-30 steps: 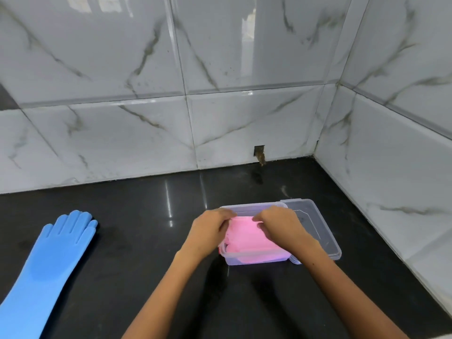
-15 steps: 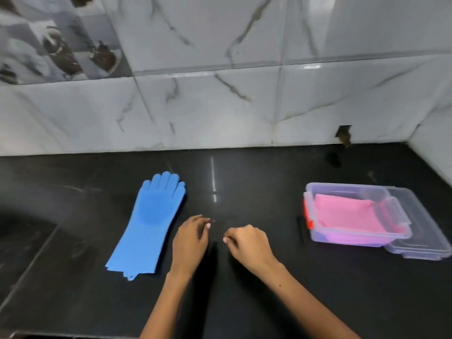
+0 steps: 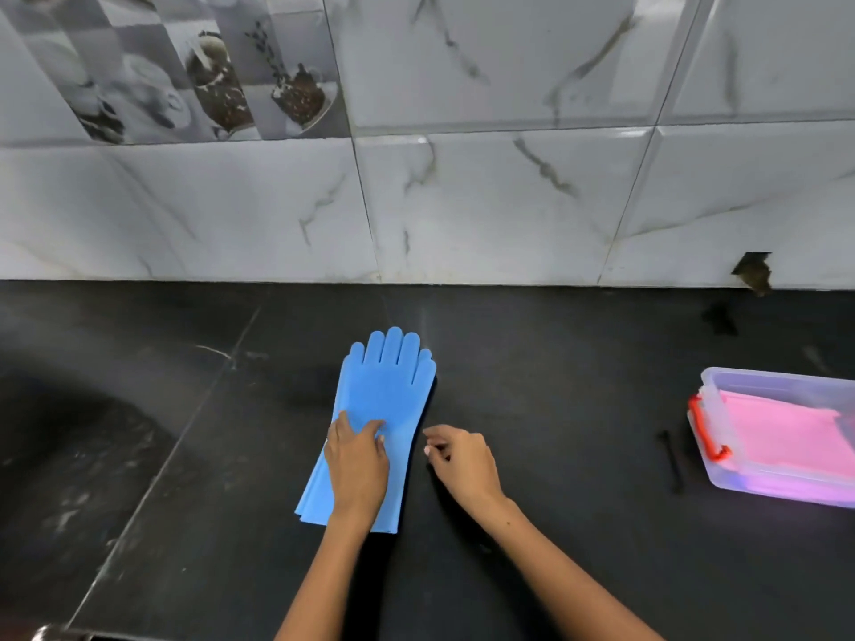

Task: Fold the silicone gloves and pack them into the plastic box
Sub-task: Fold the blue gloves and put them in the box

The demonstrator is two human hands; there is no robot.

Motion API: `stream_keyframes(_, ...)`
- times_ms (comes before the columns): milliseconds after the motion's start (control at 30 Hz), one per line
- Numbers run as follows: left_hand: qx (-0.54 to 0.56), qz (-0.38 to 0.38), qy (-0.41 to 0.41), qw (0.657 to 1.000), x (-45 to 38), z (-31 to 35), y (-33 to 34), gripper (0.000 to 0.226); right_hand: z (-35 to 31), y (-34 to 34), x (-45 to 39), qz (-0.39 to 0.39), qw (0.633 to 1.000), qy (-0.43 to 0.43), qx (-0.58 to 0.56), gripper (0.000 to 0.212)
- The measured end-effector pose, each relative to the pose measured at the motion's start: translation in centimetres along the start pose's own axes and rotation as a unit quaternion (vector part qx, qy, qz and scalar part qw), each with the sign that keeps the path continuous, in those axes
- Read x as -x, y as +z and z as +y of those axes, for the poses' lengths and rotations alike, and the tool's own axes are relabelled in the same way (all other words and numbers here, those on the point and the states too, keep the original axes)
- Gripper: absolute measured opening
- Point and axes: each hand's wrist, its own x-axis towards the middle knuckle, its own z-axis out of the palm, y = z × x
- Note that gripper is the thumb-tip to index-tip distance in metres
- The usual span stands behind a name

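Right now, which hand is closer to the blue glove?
The left hand. It lies flat on the blue glove, pressing on its lower part. The right hand is just beside the glove's right edge, fingers curled, not touching it.

Soft, even light; the shiny black worktop shows a pale glare streak. Edges bend, and everything looks slightly blurry.

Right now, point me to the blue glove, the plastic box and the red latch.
blue glove (image 3: 386,386): head view, on the palm area.
plastic box (image 3: 768,379): head view, on the far clear wall.
red latch (image 3: 703,430): head view, on the red clip at the box's left end.
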Motion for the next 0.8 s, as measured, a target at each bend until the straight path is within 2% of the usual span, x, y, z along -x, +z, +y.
stream_keyframes(167, 0.04, -0.021, -0.007, 0.999, -2.5, -0.1, -0.5, 0.034, -1.0, 1.1, -2.6, 0.008, 0.997, 0.026, -0.076, 0.026)
stream_keyframes(333, 0.06, 0.009, -0.046, 0.997, -4.3, -0.7, -1.2, 0.036, -2.4, 2.1, -4.2, 0.042, 0.988, 0.054, -0.138, 0.016)
stream_keyframes(467, 0.048, 0.023, -0.045, 0.998, -5.3, -0.9, -1.1, 0.024, -2.4, 1.6, -4.4, 0.052, 0.985, 0.033, -0.16, 0.015)
stream_keyframes(533, 0.067, 0.028, -0.033, 0.997, -5.4, -0.7, -0.7, 0.018, -1.6, 0.6, -4.0, 0.052, 0.986, 0.022, -0.157, 0.016)
stream_keyframes(667, 0.19, 0.016, 0.016, 0.982, -4.1, 0.7, 0.6, 0.019, 0.9, -2.5, -2.3, 0.077, 0.991, -0.001, -0.109, 0.015)
stream_keyframes(800, 0.284, -0.051, 0.072, 0.955, -2.2, 3.9, 2.8, 0.028, 4.1, -6.4, -0.6, 0.135, 0.99, -0.012, -0.047, 0.017)
